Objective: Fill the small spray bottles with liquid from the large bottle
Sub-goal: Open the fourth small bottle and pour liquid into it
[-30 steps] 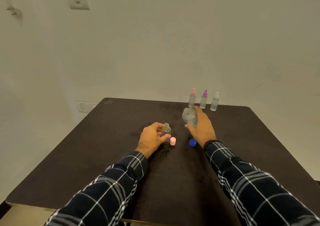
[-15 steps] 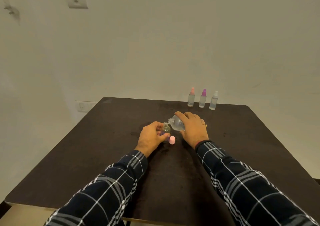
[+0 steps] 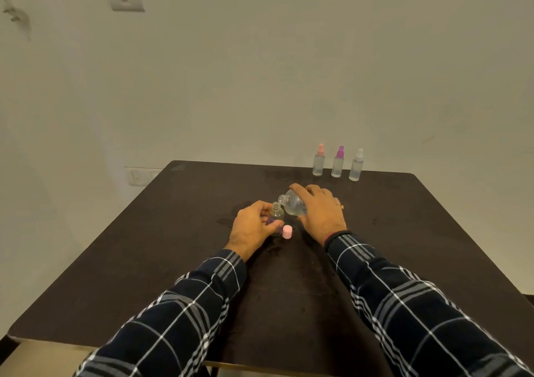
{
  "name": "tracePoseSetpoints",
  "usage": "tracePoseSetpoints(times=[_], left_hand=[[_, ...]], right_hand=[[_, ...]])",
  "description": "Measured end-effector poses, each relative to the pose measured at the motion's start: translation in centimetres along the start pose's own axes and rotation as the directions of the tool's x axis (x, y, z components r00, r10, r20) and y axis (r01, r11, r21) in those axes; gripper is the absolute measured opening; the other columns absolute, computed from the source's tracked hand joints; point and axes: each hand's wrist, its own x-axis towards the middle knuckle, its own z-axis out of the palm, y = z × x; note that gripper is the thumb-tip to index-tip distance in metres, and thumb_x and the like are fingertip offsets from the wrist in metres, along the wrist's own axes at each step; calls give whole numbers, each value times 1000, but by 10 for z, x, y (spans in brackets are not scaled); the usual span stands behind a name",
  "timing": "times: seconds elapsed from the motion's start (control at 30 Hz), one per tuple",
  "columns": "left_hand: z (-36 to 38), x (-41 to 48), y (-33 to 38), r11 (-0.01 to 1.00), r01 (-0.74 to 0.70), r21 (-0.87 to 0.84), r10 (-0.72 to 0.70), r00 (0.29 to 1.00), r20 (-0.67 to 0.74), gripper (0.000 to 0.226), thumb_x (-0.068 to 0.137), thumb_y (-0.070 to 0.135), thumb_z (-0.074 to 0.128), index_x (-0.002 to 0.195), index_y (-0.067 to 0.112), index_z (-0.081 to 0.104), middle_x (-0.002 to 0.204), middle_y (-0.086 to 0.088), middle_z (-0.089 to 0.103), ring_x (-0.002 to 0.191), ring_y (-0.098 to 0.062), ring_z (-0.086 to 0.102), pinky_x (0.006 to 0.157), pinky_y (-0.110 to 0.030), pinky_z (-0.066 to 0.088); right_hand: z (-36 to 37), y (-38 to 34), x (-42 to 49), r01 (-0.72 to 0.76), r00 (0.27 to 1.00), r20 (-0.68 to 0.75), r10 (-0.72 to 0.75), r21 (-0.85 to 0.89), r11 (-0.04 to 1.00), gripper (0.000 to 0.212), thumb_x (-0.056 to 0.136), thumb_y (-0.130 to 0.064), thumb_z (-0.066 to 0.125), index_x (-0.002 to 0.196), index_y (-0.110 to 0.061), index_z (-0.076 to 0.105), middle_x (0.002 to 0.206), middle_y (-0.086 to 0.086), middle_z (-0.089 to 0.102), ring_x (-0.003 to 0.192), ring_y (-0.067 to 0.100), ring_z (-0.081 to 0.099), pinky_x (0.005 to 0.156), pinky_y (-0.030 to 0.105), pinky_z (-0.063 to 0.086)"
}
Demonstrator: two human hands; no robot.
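Observation:
My left hand [image 3: 254, 228] grips a small clear bottle [image 3: 276, 212] that stands upright and uncapped on the dark table [image 3: 173, 255]. My right hand [image 3: 320, 209] holds the large clear bottle [image 3: 291, 202] tilted to the left, its open neck just above the small bottle's mouth. A pink cap [image 3: 287, 231] lies on the table right in front of the small bottle. Whether liquid is flowing cannot be made out.
Three capped small spray bottles stand in a row at the table's far edge: a peach-topped one [image 3: 318, 164], a purple-topped one [image 3: 337, 166] and a white-topped one [image 3: 356, 169]. A pale wall rises behind the table.
My right hand brought the large bottle from upright to tilted left, down to the small bottle's mouth. The blue cap seen earlier is now hidden behind my right hand. My left hand stayed put.

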Motion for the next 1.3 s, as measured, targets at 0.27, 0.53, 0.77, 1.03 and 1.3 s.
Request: tracePoseSetpoints(times=[0.27,0.53,0.77,1.03,1.3], left_hand=[[0,-1,2,1000,14,-5,-14,1000,6,45,84,25,82,124,20,62,102,14,67,95,-4,67,95,-28,56],[1,0,-1,1000,5,-27,-5,1000,7,43,82,26,84,119,24,64,105,12,71,96,-4,69,95,-31,57],[2,1,-1,999,7,-34,-7,1000,8,42,81,26,85,117,26,63,102,15,69,95,-3,68,94,-28,57],[2,2,0,1000,15,-23,-15,1000,14,44,82,26,84,120,23,63,100,16,68,95,-1,66,93,-25,55],[2,1,1,1000,19,-4,-19,1000,9,46,82,27,84,122,22,62,99,18,66,94,0,65,94,-25,55]], right_hand=[[-6,0,3,24,1000,15,-23,-73,997,71,90,-20,66,147,-43,29,142,4,45,133,33,40,107,60,38],[-15,-4,5,58,998,32,-54,-164,985,79,89,-13,67,149,-42,26,147,5,39,138,33,33,109,65,31],[-20,-7,5,79,997,35,-73,-206,975,79,88,-16,70,150,-40,26,150,6,37,140,34,31,109,65,32],[-25,-9,4,88,996,17,-86,-249,964,76,91,-17,66,150,-41,25,152,6,35,141,34,29,109,65,30],[-27,-12,2,93,996,10,-93,-254,963,79,89,-15,68,151,-40,25,152,6,34,142,35,28,110,65,29]])
